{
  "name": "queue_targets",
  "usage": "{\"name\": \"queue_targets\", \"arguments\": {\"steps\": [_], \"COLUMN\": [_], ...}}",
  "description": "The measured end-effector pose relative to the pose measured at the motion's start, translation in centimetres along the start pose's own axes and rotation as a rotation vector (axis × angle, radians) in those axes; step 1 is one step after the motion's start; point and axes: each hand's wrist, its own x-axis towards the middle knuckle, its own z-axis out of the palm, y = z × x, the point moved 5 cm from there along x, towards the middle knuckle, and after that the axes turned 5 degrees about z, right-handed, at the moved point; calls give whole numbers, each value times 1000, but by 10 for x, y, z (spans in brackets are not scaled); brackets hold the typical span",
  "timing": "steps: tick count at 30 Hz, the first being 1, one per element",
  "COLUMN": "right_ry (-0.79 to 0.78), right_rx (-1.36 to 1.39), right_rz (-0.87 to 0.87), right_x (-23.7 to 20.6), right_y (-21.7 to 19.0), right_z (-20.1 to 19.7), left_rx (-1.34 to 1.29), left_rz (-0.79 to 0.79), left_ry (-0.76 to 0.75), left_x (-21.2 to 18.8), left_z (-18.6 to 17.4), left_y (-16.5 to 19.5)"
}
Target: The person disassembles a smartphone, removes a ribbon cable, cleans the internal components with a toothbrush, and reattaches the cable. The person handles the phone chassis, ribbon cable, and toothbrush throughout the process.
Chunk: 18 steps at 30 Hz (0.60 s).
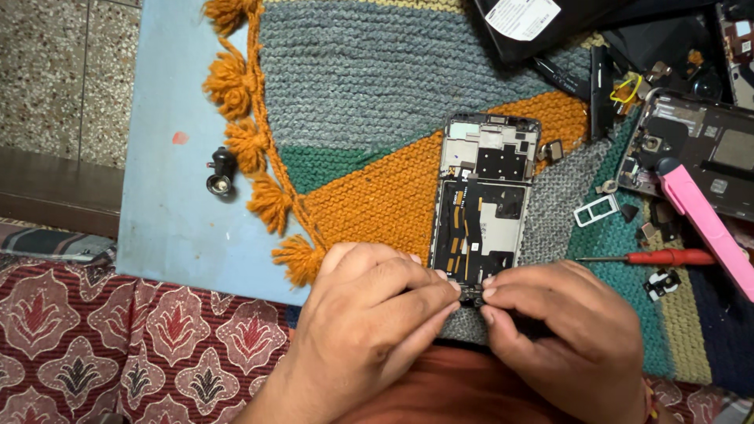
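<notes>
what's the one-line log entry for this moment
hands: left and right pinch small dark part | at: bottom edge of opened phone frame | on: knitted mat | nearby: red screwdriver, untouched

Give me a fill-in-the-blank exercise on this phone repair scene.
1. Both hands, left hand and right hand, pinch a small dark part at the ____ end of the opened phone.
2. The screwdriver has a ____ handle.
3. The phone lies on a ____ mat with orange tassels.
4. The pry tool is ____.

Missing words: bottom; red; knitted; pink
</notes>
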Motion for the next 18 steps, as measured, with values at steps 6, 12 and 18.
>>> {"name": "queue_targets", "arguments": {"steps": [6, 12, 18], "right_ry": [11, 30, 39], "right_rx": [-12, -3, -2], "right_rz": [-6, -13, -43], "right_x": [0, 0, -1], "right_y": [1, -1, 0], "right_z": [1, 0, -1], "left_rx": [-2, -7, -1], "left_rz": [1, -6, 0], "left_ry": [1, 2, 5], "left_x": [1, 1, 1], "left_z": [0, 0, 1], "left_y": [0, 1, 1]}}
